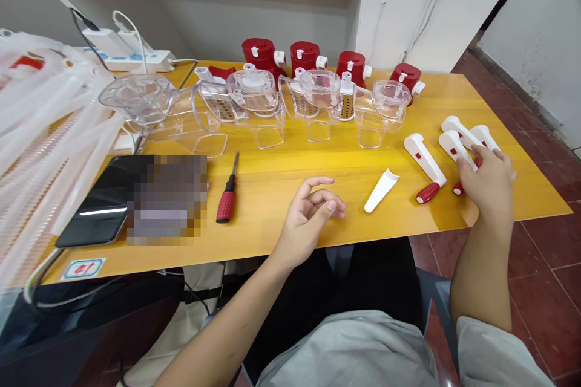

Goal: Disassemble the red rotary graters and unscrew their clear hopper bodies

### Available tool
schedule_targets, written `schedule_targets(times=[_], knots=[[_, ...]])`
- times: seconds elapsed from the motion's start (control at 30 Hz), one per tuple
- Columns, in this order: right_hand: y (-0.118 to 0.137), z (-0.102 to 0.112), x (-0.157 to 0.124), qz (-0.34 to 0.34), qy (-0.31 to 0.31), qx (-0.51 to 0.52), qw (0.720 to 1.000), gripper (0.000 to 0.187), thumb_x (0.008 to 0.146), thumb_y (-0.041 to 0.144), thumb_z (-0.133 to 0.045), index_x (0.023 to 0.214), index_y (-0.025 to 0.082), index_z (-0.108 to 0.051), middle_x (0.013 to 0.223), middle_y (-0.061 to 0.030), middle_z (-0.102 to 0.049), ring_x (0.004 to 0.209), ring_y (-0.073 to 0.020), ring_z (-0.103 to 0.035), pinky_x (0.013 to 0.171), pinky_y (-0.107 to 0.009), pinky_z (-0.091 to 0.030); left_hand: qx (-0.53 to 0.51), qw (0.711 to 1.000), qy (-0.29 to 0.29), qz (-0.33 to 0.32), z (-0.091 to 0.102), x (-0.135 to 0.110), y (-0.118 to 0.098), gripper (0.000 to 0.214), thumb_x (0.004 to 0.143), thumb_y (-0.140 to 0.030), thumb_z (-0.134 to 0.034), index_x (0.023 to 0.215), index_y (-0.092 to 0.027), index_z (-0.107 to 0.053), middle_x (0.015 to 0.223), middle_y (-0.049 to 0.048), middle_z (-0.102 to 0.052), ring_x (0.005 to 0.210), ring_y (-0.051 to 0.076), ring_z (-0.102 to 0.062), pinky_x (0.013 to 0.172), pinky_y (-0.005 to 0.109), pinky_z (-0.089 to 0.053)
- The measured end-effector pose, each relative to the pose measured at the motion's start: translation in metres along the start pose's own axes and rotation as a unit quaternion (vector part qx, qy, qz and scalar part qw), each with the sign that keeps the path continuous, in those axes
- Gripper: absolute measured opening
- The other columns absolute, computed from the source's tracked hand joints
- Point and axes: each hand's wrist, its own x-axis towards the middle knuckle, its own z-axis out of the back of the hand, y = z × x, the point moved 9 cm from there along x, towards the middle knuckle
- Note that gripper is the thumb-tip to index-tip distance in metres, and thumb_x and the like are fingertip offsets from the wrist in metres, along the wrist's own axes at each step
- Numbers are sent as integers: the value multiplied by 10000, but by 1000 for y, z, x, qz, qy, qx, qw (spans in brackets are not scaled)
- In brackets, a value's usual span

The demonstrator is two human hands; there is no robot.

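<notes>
My left hand (313,217) hovers above the table's front edge. Its fingers are loosely curled and apart, with nothing in them. To its right lies a white tapered plastic piece (382,191). On the right side, my right hand (490,178) is over a group of white crank handles with red knobs, its thumb and fingers around the knob end of one crank handle (458,133). Part of that handle is hidden by the fingers. Another crank handle (424,163) lies apart, to the left of the group.
Clear plastic housings (320,87) stand in a row, with grater drums (347,103) among them and red bases (305,55) behind. A red-handled screwdriver (227,199), a black phone (102,199), plastic bags (45,133) and a power strip (149,61) are on the left.
</notes>
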Motion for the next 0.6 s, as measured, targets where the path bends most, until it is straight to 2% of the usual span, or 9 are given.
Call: schedule_targets(times=[0.13,0.27,0.37,0.5,0.6], knots=[[-8,-13,6,-16,12,-13,1000,604,981,363,-717,1559,189,-744,1385,-208,-784,1596,-484,-466,1375,-807,-271,1,1000,2,-3,0,0,-1,498,1072,-506,-917,1364,-217,-636,908,5,-832,836,151,-800,869,293,-648],[-12,-15,11,-30,10,-16,999,518,914,369,-761,1387,172,-831,1309,-221,-751,1491,-491,-470,1323,-833,-293,6,1000,1,-4,0,1,-2,498,1073,-515,-915,1355,-213,-637,904,1,-825,840,150,-800,860,291,-645],[-10,-11,14,-22,0,3,1000,437,857,329,-763,1247,156,-860,1240,-207,-745,1383,-457,-553,1310,-817,-344,10,1000,4,-5,0,1,-2,511,1072,-535,-913,1351,-208,-638,913,7,-832,842,150,-801,862,292,-648],[2,15,9,10,-47,68,997,450,834,256,-731,1253,146,-853,1150,-170,-765,1093,-333,-685,1168,-636,-561,13,1000,8,-4,-1,0,-3,501,1072,-548,-913,1335,-202,-661,927,20,-842,845,148,-807,869,286,-658],[24,46,-10,56,-93,126,986,470,890,304,-774,1332,164,-851,1195,-175,-792,1105,-325,-736,1074,-557,-624,29,1000,13,0,-2,-1,-4,464,1083,-564,-898,1283,-193,-705,953,41,-852,852,148,-811,877,283,-665]])
